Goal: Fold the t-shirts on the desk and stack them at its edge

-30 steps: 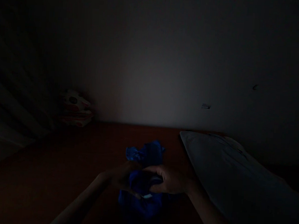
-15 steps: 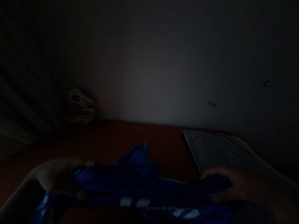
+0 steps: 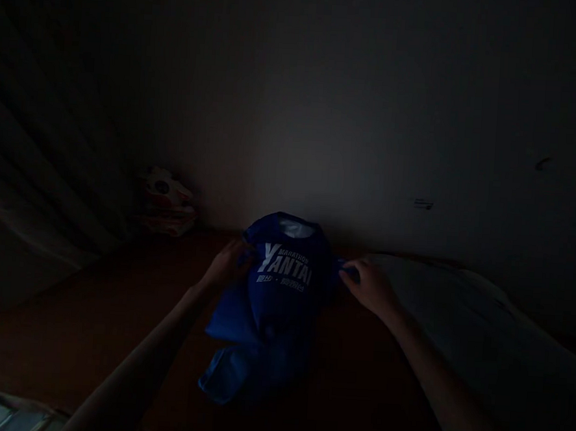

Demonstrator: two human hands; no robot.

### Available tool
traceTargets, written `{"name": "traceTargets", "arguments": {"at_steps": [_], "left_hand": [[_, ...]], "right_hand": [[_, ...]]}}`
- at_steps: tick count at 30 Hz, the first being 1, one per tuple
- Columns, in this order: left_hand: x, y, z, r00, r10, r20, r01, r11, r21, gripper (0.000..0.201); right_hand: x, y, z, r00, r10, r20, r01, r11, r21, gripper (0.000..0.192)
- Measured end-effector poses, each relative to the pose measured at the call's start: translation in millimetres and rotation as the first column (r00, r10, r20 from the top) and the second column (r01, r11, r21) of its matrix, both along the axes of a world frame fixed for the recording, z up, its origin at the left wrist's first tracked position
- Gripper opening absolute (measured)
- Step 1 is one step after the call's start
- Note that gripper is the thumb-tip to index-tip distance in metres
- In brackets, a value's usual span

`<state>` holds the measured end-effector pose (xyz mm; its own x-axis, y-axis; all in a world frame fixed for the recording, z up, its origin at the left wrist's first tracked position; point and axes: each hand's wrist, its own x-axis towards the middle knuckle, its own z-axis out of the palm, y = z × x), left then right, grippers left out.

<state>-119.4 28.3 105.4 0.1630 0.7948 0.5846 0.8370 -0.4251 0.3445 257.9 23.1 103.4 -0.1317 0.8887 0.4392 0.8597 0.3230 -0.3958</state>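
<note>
A blue shirt (image 3: 276, 299) with white lettering is hanging above a dark red-brown surface (image 3: 91, 320), the left hand (image 3: 229, 264) and right hand (image 3: 369, 285) each gripping one upper edge. A pale pillow (image 3: 481, 325) is lying just to the right. Some packets (image 3: 164, 201) are sitting by the dim wall (image 3: 323, 113) in a very dark room.

Both arms reach far out in front, bare and almost straight. The left hand (image 3: 227, 264) is out ahead on the left side with its fingers curled shut in a pinch. The right hand (image 3: 367, 285) is level with it on the right side, fingers pinched shut too.
</note>
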Motion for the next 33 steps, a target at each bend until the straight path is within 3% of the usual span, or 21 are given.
{"name": "traceTargets", "arguments": {"at_steps": [2, 4, 7, 9, 13, 17, 20, 23, 25, 27, 29, 33], "left_hand": [[1, -18, -44.3, 0.989, -0.12, -0.091, 0.106, 0.984, -0.143, 0.021], [0, -35, -79.3, 0.976, -0.182, -0.119, 0.145, 0.952, -0.271, 0.028], [-8, -49, -105.2, 0.984, -0.166, -0.062, 0.136, 0.932, -0.336, 0.038], [-14, -54, -108.9, 0.98, -0.195, -0.044, 0.168, 0.922, -0.348, 0.042], [-24, -50, -112.5, 0.956, -0.267, -0.123, 0.212, 0.917, -0.338, 0.053], [-27, -40, -117.4, 0.983, -0.077, -0.164, 0.038, 0.972, -0.232, 0.045], [-25, -41, -108.4, 0.988, -0.004, -0.154, -0.02, 0.988, -0.155, 0.03], [-17, -53, -92.7, 0.97, -0.201, -0.135, 0.159, 0.949, -0.271, 0.033], [-11, -62, -85.6, 0.921, -0.366, -0.133, 0.302, 0.888, -0.348, 0.035], [-7, -68, -85.0, 0.881, -0.447, -0.154, 0.372, 0.856, -0.358, 0.052], [-5, -68, -91.1, 0.884, -0.432, -0.178, 0.356, 0.869, -0.343, 0.062], [-6, -53, -110.6, 0.941, -0.273, -0.201, 0.201, 0.927, -0.317, 0.053]], "right_hand": [[-14, -30, -41.5, 0.993, 0.105, -0.054, -0.11, 0.988, -0.107, 0.03], [-27, -58, -77.1, 0.976, 0.167, -0.142, -0.188, 0.97, -0.153, 0.04], [-43, -85, -109.0, 0.935, 0.325, -0.14, -0.35, 0.908, -0.231, 0.044], [-46, -89, -116.9, 0.924, 0.357, -0.135, -0.38, 0.891, -0.25, 0.036], [-25, -74, -124.6, 0.932, 0.306, -0.196, -0.343, 0.919, -0.196, 0.024], [19, -50, -136.7, 0.975, 0.141, -0.17, -0.153, 0.986, -0.064, 0.025], [37, -43, -137.2, 0.983, 0.016, -0.184, -0.004, 0.998, 0.065, 0.027], [33, -52, -128.3, 0.981, 0.093, -0.17, -0.084, 0.995, 0.062, 0.031], [24, -63, -122.7, 0.97, 0.22, -0.103, -0.223, 0.974, -0.025, 0.041], [16, -69, -120.9, 0.951, 0.304, -0.058, -0.309, 0.944, -0.118, 0.044], [12, -68, -123.3, 0.948, 0.311, -0.066, -0.317, 0.935, -0.156, 0.03], [10, -47, -131.2, 0.958, 0.237, -0.16, -0.255, 0.961, -0.105, 0.022]]}}
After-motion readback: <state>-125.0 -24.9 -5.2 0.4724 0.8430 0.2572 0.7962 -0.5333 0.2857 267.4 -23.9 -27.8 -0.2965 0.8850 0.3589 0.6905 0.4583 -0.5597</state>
